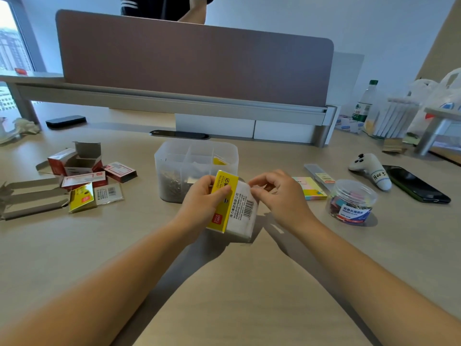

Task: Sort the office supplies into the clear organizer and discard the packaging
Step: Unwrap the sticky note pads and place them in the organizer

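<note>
Wide desk, and out past the hands the clear organizer, paper clips heaped in its left compartment. To the left, a litter of emptied boxes. Up off the desk, just this side of the organizer: the sticky-note pack, yellow label, barcode up. Left hand grips it, fingers curled round the yellow end. Right hand pinches at the wrap on the top right corner. My worry: that film looks slick, so a hard tug could jerk the pack loose or fan the pads. Long axis runs near-left to far-right, far end tipped toward the organizer.
</note>
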`<state>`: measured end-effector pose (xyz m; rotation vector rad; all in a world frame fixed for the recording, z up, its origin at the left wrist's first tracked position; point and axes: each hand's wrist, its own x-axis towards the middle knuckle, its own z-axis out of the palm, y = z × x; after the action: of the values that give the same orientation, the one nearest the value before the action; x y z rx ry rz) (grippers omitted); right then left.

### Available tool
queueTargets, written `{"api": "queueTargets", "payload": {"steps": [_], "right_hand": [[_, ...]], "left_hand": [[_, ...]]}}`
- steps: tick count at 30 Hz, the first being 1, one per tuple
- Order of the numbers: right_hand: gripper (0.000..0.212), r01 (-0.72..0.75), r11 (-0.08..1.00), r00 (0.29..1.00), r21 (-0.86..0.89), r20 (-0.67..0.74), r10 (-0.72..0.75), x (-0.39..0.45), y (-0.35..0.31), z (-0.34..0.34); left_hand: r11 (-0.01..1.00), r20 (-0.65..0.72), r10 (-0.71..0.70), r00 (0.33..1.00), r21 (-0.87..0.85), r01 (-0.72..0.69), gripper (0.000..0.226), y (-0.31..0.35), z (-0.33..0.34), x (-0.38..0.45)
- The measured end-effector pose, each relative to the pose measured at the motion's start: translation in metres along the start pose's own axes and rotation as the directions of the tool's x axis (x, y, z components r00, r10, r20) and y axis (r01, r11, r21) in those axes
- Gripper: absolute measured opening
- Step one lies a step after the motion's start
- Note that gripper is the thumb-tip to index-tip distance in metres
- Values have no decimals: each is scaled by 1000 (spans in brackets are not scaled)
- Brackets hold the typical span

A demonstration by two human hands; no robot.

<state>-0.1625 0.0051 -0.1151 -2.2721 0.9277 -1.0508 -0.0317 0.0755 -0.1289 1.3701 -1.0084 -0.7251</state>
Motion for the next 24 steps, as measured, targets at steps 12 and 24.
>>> {"api": "queueTargets", "payload": {"steps": [12,24], "right_hand": [[24,-160,900,985,407,121,120,-1,-2,0],[15,-192,949,981,251,34,190,2,-4,12]], "left_hand": [[1000,-65,-6,998,12,6,11,1,-12,1],[1000,-78,-4,997,-24,2,7,1,-9,-2]]}}
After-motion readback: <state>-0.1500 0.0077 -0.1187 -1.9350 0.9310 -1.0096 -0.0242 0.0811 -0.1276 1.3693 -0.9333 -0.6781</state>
